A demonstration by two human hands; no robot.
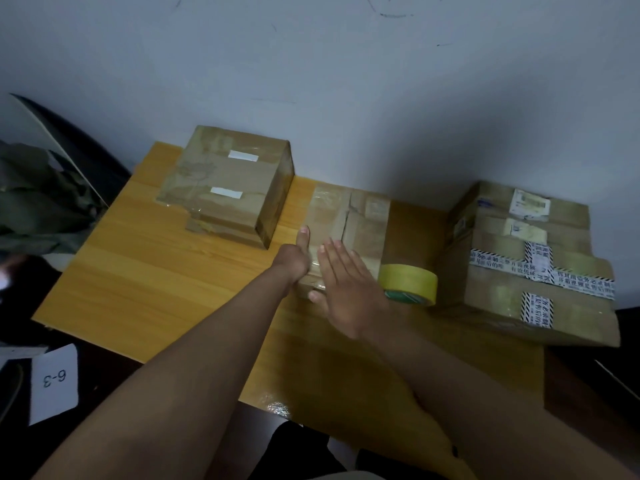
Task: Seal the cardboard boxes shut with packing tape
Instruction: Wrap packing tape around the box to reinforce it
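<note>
The small flat box (346,230) lies in the middle of the tabletop (166,282), and both hands are on its near end: the right hand (346,292) lies flat with fingers straight and spread on the top face, while the left hand (298,261) is at the box's near left corner with its thumb raised along the left edge; whether its other fingers curl round the corner cannot be told, as they are hidden. This looks like the smoothing step, pressing clear tape down over the box's centre seam, which shows a ragged line running toward 12 o'clock. To do it well, the flat palm should sweep along the seam toward 12 o'clock with firm, even pressure, pushing air out to the sides, while the left hand braces the box so it does not slide on the smooth wood. The near edge where tape wraps over deserves a firm rub. The yellow tape roll (408,282) sits just beside the right hand at 3 o'clock, within easy reach for another strip. A taller box (228,188) stands at 10 o'clock and a large box (526,265) at 3 o'clock, both already carrying tape.
</note>
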